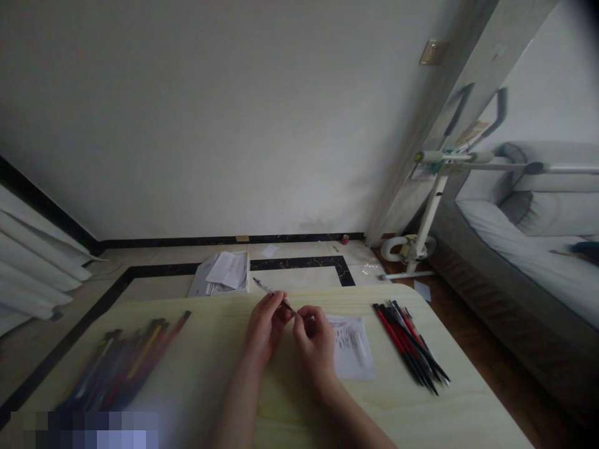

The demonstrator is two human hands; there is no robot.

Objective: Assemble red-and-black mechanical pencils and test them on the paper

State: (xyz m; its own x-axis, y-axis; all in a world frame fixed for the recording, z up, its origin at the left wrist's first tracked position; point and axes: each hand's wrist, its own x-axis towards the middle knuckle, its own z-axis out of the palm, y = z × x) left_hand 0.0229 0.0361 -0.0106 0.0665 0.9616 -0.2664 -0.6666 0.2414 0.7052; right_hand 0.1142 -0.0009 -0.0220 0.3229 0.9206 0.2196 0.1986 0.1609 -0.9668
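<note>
A slim pen (262, 286) with a partly clear barrel slants between my hands above the table's far edge. My left hand (267, 324) is closed around its middle. At its dark lower end, the thumb and fingers of my right hand (312, 333) are pinched together; the exact tip is hidden there. Just right of my right hand lies a white sheet of paper (349, 368) with dark and reddish scribbles, and a whitish, semi-clear strip rests on it.
Several red and black pens (407, 343) lie in a bunch on the right of the wooden table (472, 405). Another blurred pile of pens (131, 362) is at the left. Beyond the table, papers (227, 271) lie on the floor, near white exercise equipment (428, 218) and a sofa (505, 262).
</note>
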